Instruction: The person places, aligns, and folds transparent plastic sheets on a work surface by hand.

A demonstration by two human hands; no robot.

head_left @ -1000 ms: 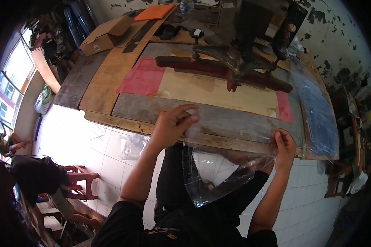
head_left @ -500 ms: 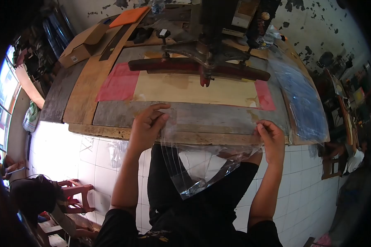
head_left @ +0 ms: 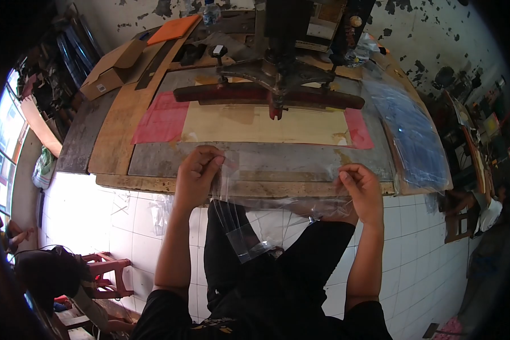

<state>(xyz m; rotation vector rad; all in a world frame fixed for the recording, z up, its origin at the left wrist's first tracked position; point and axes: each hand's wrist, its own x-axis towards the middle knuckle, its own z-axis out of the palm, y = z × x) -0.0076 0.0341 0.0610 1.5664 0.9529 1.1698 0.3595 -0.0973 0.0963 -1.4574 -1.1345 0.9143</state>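
Note:
A clear plastic sheet (head_left: 245,241) hangs between my two hands at the table's front edge, sagging over my lap. My left hand (head_left: 199,174) pinches its upper left corner, and my right hand (head_left: 360,190) pinches the right end between thumb and fingers. Beyond my hands, a long cream strip (head_left: 260,126) with pink ends (head_left: 161,118) lies on the grey board (head_left: 209,161). Above the strip stands a dark metal press bar (head_left: 238,93), which hides part of its back edge.
Stacked blue-tinted plastic sheets (head_left: 413,139) lie at the table's right. An open cardboard box (head_left: 110,71) and an orange folder (head_left: 174,28) are at the back left. A red stool (head_left: 110,275) stands on the floor beside a crouching person (head_left: 45,277) at lower left.
The camera view has shifted, so the table appears further left than a second ago. My right hand is a little nearer my left, and the sheet hangs in a narrower fold.

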